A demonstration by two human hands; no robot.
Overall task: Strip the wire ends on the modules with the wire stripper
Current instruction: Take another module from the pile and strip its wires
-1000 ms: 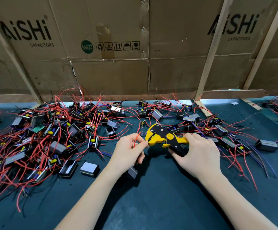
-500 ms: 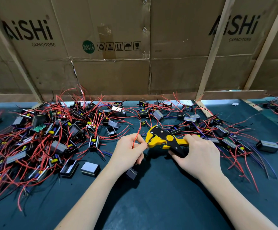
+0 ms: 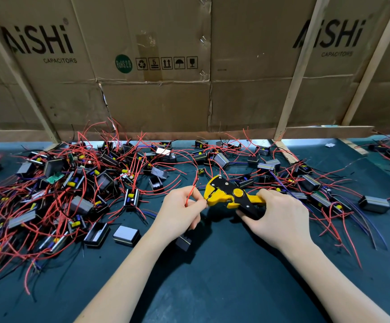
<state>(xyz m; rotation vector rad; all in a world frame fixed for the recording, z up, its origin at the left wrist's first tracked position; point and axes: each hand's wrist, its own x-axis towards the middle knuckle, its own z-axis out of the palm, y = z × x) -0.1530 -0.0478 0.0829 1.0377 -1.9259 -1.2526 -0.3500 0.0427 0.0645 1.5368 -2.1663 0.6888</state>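
My right hand (image 3: 280, 220) grips the handles of a yellow and black wire stripper (image 3: 230, 194), whose jaws point left. My left hand (image 3: 180, 214) pinches a red wire (image 3: 190, 194) of a small black module (image 3: 184, 242) that hangs below the hand, just above the mat. The wire's end sits at the stripper's jaws, right by my thumb and forefinger. Whether the jaws bite the wire I cannot tell.
A big heap of black modules with red wires (image 3: 73, 190) covers the mat to the left. More modules (image 3: 310, 183) lie at the right and back. A grey capped module (image 3: 126, 235) lies near my left forearm. Cardboard walls (image 3: 156, 101) with wooden slats close the back.
Both hands and the stripper stay nearly where they were. The red wire's end has shifted slightly closer to the jaws.
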